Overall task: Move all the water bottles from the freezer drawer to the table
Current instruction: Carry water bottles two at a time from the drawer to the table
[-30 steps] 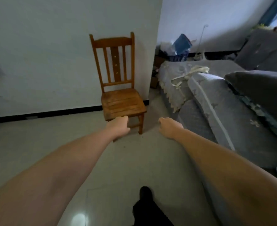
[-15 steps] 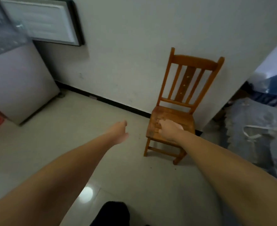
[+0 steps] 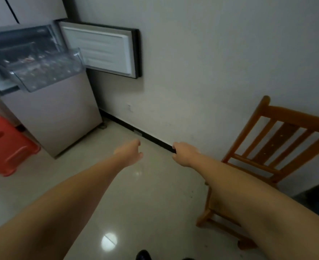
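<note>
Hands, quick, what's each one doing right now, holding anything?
Left hand: empty, fingers loosely curled, over the floor.
Right hand: empty, fingers loosely curled, over the floor.

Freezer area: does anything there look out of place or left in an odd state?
Nothing is spilled or broken. The freezer door hangs open against the wall, and the clear freezer drawer is pulled out and tilts downward at its front. Both hands are empty.

A wooden chair [image 3: 278, 152] stands against the white wall [image 3: 211, 62] at three o'clock; a red plastic stool [image 3: 5, 145] sits at nine o'clock.
</note>
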The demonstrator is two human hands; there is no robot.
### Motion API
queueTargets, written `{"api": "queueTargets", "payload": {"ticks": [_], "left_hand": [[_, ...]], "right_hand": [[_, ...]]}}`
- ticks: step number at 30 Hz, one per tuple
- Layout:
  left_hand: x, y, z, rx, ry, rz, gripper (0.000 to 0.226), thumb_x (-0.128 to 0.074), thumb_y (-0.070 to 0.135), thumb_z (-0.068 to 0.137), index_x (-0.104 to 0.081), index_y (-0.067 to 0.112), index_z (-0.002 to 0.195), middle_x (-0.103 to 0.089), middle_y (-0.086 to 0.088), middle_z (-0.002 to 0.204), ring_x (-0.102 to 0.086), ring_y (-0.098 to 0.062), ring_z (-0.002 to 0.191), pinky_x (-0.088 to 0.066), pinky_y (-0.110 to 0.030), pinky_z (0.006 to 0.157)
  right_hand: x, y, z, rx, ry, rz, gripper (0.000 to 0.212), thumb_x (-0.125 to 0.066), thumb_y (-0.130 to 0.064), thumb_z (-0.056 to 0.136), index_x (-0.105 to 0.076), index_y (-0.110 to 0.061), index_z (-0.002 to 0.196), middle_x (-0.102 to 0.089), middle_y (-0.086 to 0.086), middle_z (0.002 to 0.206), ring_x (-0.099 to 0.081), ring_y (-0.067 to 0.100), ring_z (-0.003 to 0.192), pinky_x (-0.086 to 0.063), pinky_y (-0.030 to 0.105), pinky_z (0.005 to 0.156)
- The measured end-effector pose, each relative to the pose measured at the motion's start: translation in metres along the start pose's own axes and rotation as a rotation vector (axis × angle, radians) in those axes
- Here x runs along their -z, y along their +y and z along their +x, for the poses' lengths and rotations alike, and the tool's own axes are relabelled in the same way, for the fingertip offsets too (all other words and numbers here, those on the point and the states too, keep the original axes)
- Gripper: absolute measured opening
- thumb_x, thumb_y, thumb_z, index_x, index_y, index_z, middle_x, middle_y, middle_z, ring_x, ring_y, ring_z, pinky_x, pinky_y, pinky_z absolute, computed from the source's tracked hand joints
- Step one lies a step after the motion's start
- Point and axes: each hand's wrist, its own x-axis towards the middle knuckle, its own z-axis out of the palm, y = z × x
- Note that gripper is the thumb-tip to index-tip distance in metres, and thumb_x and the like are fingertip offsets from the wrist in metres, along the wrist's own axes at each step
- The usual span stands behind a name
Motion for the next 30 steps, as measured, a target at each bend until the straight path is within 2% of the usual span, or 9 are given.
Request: {"api": "queueTargets", "payload": {"ticks": [8,11,13,18,24,30], "left_hand": [[0.036,-0.083,0.063,0.119,-0.004,-0.057,0.046,-0.054,0.031,0.092,-0.046,0.011,0.132,-0.057,-0.014,0.128,-0.054,-0.030,0.118,-0.045,-0.036,0.099],[0.050,-0.114,0.091,0.169,0.001,-0.063,0.046,-0.054,0.029,0.092,-0.046,0.011,0.134,-0.057,-0.013,0.129,-0.053,-0.030,0.120,-0.044,-0.036,0.100],[0.064,-0.140,0.121,0.210,0.019,-0.055,0.045,-0.053,0.028,0.092,-0.046,0.009,0.133,-0.057,-0.014,0.128,-0.053,-0.030,0.120,-0.044,-0.036,0.099],[0.109,-0.190,0.198,0.308,0.038,-0.046,0.041,-0.051,0.030,0.093,-0.045,0.007,0.126,-0.054,-0.015,0.128,-0.054,-0.032,0.116,-0.047,-0.039,0.093],[0.163,-0.228,0.283,0.389,0.091,-0.108,0.037,-0.053,0.026,0.093,-0.045,0.009,0.125,-0.055,-0.015,0.123,-0.055,-0.032,0.110,-0.047,-0.040,0.088],[0.203,-0.292,0.343,0.462,0.108,-0.139,0.038,-0.053,0.031,0.093,-0.046,0.010,0.124,-0.056,-0.015,0.124,-0.055,-0.031,0.112,-0.047,-0.039,0.089]], "right_hand": [[0.024,-0.086,0.122,0.154,-0.016,-0.022,0.039,-0.045,-0.025,0.095,-0.048,-0.011,0.131,-0.052,0.013,0.132,-0.053,0.031,0.116,-0.046,0.037,0.094],[0.034,-0.120,0.170,0.241,-0.025,-0.059,0.035,-0.047,-0.025,0.094,-0.050,-0.008,0.124,-0.053,0.016,0.130,-0.053,0.032,0.116,-0.046,0.039,0.094],[0.043,-0.144,0.214,0.298,-0.029,-0.070,0.030,-0.046,-0.024,0.094,-0.051,-0.006,0.117,-0.054,0.017,0.126,-0.054,0.033,0.112,-0.047,0.039,0.090],[0.073,-0.189,0.312,0.424,-0.036,-0.080,0.034,-0.043,-0.026,0.096,-0.047,-0.007,0.125,-0.052,0.017,0.128,-0.053,0.034,0.111,-0.043,0.037,0.084],[0.130,-0.231,0.430,0.488,-0.046,-0.089,0.034,-0.041,-0.025,0.098,-0.050,-0.008,0.125,-0.052,0.016,0.127,-0.053,0.032,0.111,-0.047,0.041,0.093],[0.157,-0.294,0.525,0.561,-0.072,-0.117,0.034,-0.042,-0.026,0.098,-0.047,-0.008,0.127,-0.051,0.015,0.128,-0.053,0.032,0.112,-0.046,0.039,0.091]]}}
